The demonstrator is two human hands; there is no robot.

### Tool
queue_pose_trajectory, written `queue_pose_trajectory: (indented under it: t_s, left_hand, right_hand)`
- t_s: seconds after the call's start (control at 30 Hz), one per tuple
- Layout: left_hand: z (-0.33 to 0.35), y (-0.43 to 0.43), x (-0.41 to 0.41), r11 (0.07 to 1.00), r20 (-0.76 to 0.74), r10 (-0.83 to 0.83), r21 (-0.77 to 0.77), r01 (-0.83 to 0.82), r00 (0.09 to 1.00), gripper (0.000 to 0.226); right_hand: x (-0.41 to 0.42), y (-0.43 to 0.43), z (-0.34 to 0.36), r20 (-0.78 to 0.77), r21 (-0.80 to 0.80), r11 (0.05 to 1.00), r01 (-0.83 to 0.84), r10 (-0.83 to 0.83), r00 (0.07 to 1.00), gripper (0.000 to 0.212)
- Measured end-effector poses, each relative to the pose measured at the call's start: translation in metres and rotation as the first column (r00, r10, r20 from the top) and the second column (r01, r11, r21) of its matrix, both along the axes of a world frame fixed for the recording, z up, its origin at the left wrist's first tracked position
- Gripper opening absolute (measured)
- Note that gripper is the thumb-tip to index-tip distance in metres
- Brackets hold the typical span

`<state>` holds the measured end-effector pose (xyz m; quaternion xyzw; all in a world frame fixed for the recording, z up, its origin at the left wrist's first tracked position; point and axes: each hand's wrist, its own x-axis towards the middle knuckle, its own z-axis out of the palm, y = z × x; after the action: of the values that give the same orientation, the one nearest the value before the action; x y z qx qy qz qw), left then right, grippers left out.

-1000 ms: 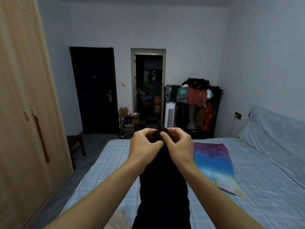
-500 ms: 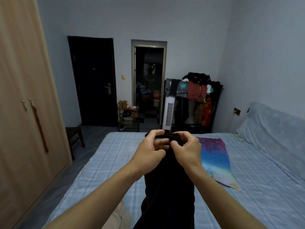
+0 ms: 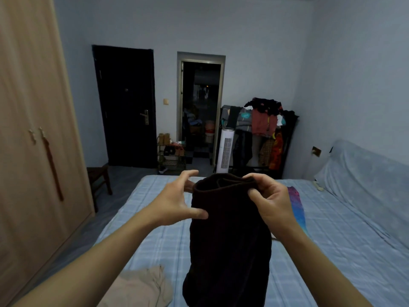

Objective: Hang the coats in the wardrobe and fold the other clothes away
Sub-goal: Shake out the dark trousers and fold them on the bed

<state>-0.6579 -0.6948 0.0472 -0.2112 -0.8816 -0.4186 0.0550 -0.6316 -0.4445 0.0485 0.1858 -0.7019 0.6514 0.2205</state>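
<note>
Wardrobe [image 3: 33,151] on the left, both doors closed, so if this piece turns out to be a coat, a hand has to come free to open them. The bed [image 3: 332,251] stretches out below, and held up over it is the dark garment [image 3: 228,229], its top edge bunched and its length hanging down past the bottom of the view. Here is the risk: the right hand [image 3: 272,202] alone carries it, pinching that bunched edge. The left hand [image 3: 177,200] is spread wide, with only the thumb touching the cloth's side. If that pinch loosens, the whole length slumps onto the bed, likely across the beige garment [image 3: 141,289] lying at the near edge. If the left hand catches only one layer, the fold probably goes crooked. As for writing, no label, tag or brand shows on the dark cloth, and I can read none anywhere in the room.
</note>
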Motion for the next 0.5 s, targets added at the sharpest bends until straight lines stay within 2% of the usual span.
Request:
queue_pose_trajectory:
  t_s: [0.1, 0.23, 0.33, 0.4, 0.5]
  left_hand:
    - [0.000, 0.012, 0.007, 0.983, 0.060, -0.123, 0.144, 0.114, 0.991, 0.083]
    - [0.006, 0.022, 0.013, 0.956, -0.015, -0.109, 0.271, 0.109, 0.994, 0.057]
    - [0.013, 0.024, 0.020, 0.948, -0.096, -0.114, 0.288, 0.137, 0.989, 0.065]
    - [0.021, 0.024, 0.029, 0.956, -0.200, -0.131, 0.232, 0.177, 0.971, 0.083]
    - [0.034, 0.020, 0.036, 0.979, -0.403, -0.203, -0.056, 0.197, 0.892, 0.087]
  right_hand:
    - [0.006, 0.002, 0.003, 0.006, -0.026, 0.998, -0.049, 0.049, 0.999, 0.030]
    - [0.014, 0.004, 0.010, -0.007, -0.039, 0.995, -0.096, 0.096, 0.995, 0.029]
    - [0.017, 0.007, 0.018, -0.040, -0.049, 0.992, -0.112, 0.111, 0.993, 0.033]
    - [0.020, 0.009, 0.023, -0.054, -0.072, 0.990, -0.121, 0.117, 0.992, 0.037]
    - [0.023, 0.013, 0.025, -0.060, -0.083, 0.985, -0.151, 0.146, 0.987, 0.039]
